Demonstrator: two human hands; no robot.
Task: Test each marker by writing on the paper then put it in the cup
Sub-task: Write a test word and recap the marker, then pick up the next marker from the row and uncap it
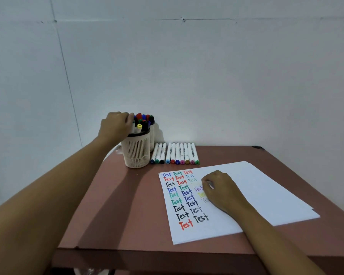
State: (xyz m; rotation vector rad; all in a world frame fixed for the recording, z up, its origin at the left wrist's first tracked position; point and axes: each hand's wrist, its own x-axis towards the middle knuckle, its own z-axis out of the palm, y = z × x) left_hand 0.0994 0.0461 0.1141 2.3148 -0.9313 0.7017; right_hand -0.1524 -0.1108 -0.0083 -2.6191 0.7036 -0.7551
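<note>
View from above a reddish-brown table [107, 205] set against a pale wall [207, 66]. A beige slotted cup [136, 151] stands near the table's far left corner and is the landmark here.

The cup is packed w/ upright markers [143, 120], caps up: red, blue, green, black and one yellow-tipped. A second cup [152, 135] stands just behind it and to its right, mostly hidden.

The left hand [115, 126] is at the cup's top left edge, back of the hand toward the camera. Its fingers are curled round the top of a white marker [133, 127] that stands in the cup, touching the other caps.

Just right of the cup, a row of loose markers [175, 153] lies flat on the table, white barrels side by side, coloured caps pointing toward the viewer. There are ten in all, a group of three nearest the cup, then seven.

Nearer the viewer and to the cup's right lies a stack of white paper [266, 191], slightly turned. Its half nearer the cup carries cols. of the word "Test" in blue, green, red, black, purple, yellow and grey.

The right hand [220, 191] rests on the paper, right of the writing, well apart from the cup. Its fingers are curled under and the tips are hidden — can't tell if they pinch anything.
</note>
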